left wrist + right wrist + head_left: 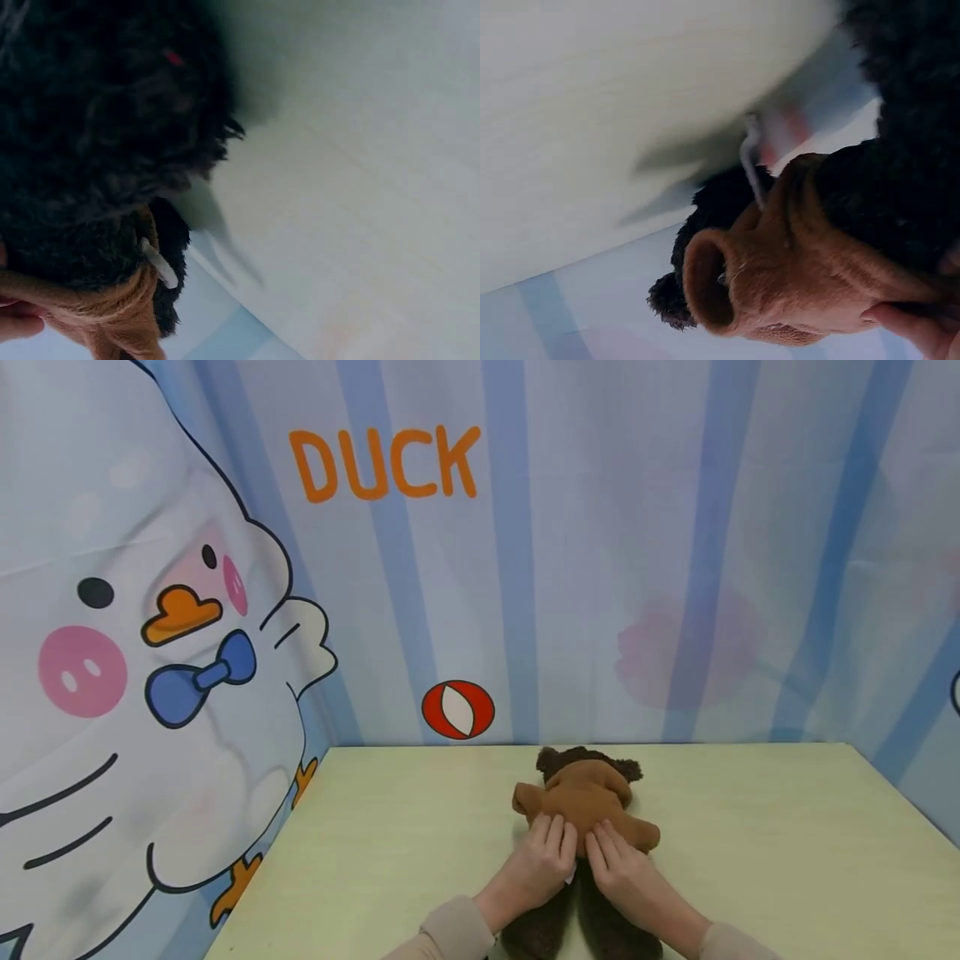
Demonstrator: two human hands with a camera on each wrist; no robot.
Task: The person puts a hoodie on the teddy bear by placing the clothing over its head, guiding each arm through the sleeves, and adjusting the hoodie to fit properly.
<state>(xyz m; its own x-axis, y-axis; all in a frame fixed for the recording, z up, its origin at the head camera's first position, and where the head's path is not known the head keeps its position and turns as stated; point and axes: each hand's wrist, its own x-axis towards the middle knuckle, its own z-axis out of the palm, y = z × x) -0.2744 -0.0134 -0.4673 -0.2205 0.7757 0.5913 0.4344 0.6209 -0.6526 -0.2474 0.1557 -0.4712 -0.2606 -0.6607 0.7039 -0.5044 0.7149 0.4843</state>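
A dark brown plush bear (pixel 536 927) lies on the table with its back upward, its head toward the far edge. It wears a small tan-brown hoodie (pixel 588 802). My left hand (pixel 538 864) pinches the hoodie's lower hem on the left, and my right hand (pixel 630 877) pinches the same hem a little to the right. In the right wrist view, an empty-looking sleeve opening (pixel 709 281) and a pale drawstring (pixel 750 161) show, with my right thumb (pixel 911 326) at the hem. In the left wrist view, dark fur (pixel 97 112) covers much of the frame.
The pale yellow table (pixel 412 827) extends to both sides of the bear. Behind it hangs a blue-striped curtain (pixel 600 527) with orange lettering and a printed red ball. A large printed duck (pixel 225 810) covers the left side.
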